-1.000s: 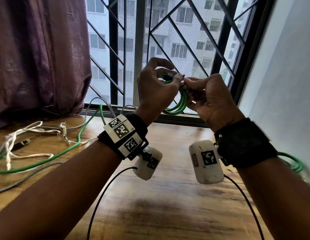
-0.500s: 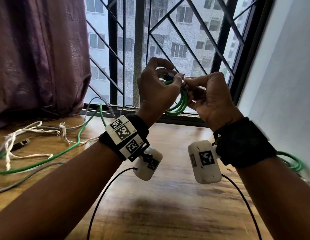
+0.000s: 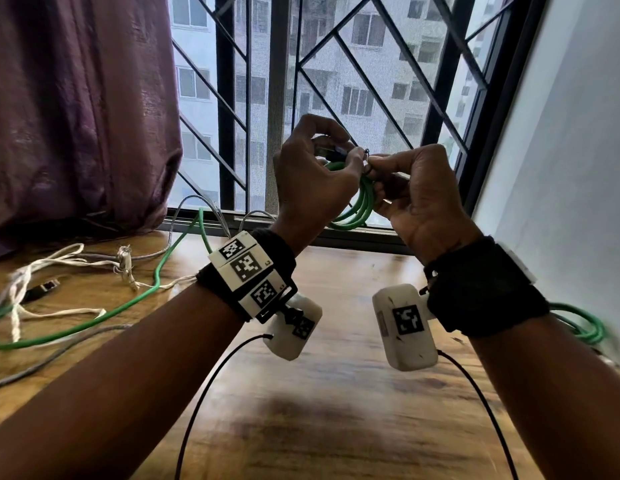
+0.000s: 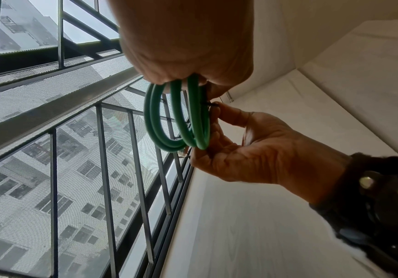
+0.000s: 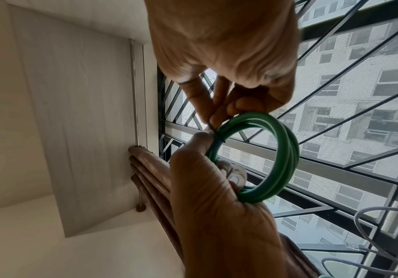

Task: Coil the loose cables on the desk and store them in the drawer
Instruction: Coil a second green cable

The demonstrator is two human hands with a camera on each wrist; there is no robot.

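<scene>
A green cable wound into a small coil is held up in front of the window, above the wooden desk. My left hand grips the coil at its top, fingers curled round the strands. My right hand meets it from the right and pinches a thin dark tie wrapped round the strands. The tie's ends stick up between both hands' fingertips. No drawer is in view.
On the desk's left lie a loose green cable, a white cord and a grey cable. Another green coil lies behind my right forearm. A purple curtain hangs left, and the window grille stands behind.
Both hands stay together at the coil. My right fingers have shifted slightly at the tie, and the coil hangs in the same place.
</scene>
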